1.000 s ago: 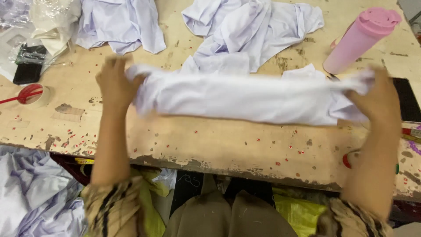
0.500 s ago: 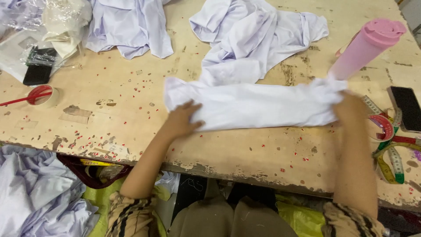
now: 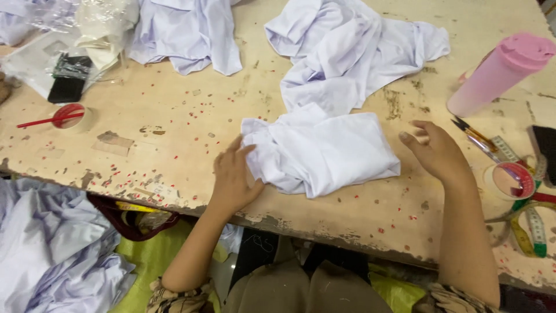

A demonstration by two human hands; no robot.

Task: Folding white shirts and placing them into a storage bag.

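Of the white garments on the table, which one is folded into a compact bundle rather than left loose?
The folded white garment between the hands, touched by the left hand. The crumpled garment behind it and the one at top left lie spread and loose.

— Where is room lying open on the bench [image 3: 174, 156]?
— Left of the folded shirt [image 3: 324, 152], toward the tape roll [image 3: 72, 117].
— What is blocking the right?
— The pink bottle [image 3: 498, 74], scissors [image 3: 474, 134] and measuring tape [image 3: 530, 223] are crowding it; a crumpled shirt [image 3: 353, 49] is lying just behind.
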